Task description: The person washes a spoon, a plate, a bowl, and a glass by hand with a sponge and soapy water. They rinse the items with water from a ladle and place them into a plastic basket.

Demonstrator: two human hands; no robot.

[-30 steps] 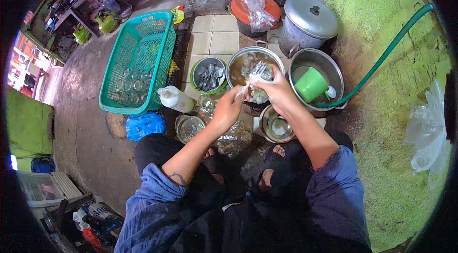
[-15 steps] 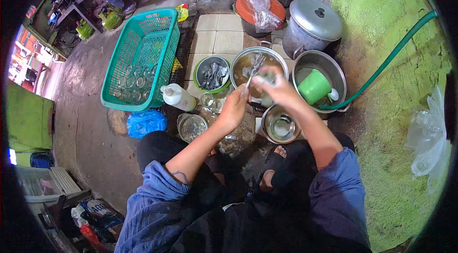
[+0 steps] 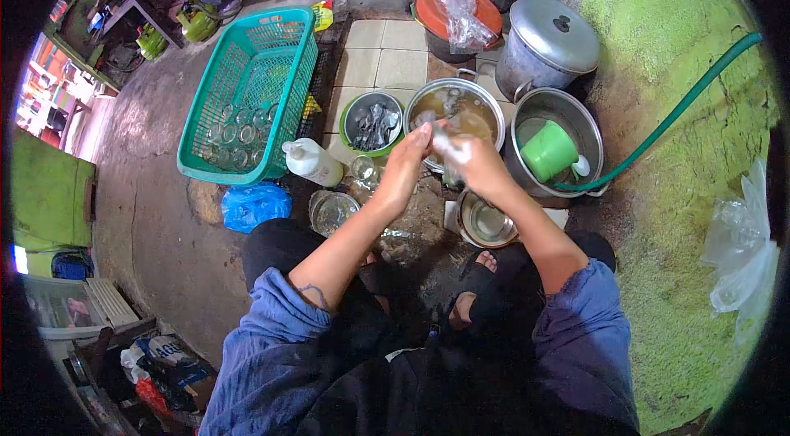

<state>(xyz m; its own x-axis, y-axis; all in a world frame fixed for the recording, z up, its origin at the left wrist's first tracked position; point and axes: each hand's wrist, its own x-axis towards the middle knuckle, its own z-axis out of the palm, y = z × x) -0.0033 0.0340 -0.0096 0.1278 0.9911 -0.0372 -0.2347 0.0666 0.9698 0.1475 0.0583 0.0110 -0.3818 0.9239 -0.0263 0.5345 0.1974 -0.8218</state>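
My left hand (image 3: 403, 169) is closed in a pinch near the pot of cloudy water (image 3: 473, 99). The metal cutlery it grips is mostly hidden now. My right hand (image 3: 481, 166) is closed and pressed against the left fingertips. White foam covers its fingers, around what looks like a sponge, blurred by motion. Left of the pot, a metal bowl (image 3: 352, 111) of dark and silvery cutlery (image 3: 376, 127) sits in a green basin (image 3: 346, 138). A white bottle (image 3: 313, 164) stands near my left hand, beside glass jars (image 3: 362, 168).
A teal basket (image 3: 191, 166) holds several glasses (image 3: 239, 133). To the right, a large pot (image 3: 598, 144) contains a green mug (image 3: 549, 151) and a green hose (image 3: 683, 111). A lidded pot (image 3: 550, 45), a steel bowl (image 3: 469, 226) and a blue plastic bag (image 3: 256, 209) are nearby.
The cutlery showing above my left fingertips earlier is now mostly covered. My right hand has come down and closer to the left, with white foam now visible. The view has shifted slightly.
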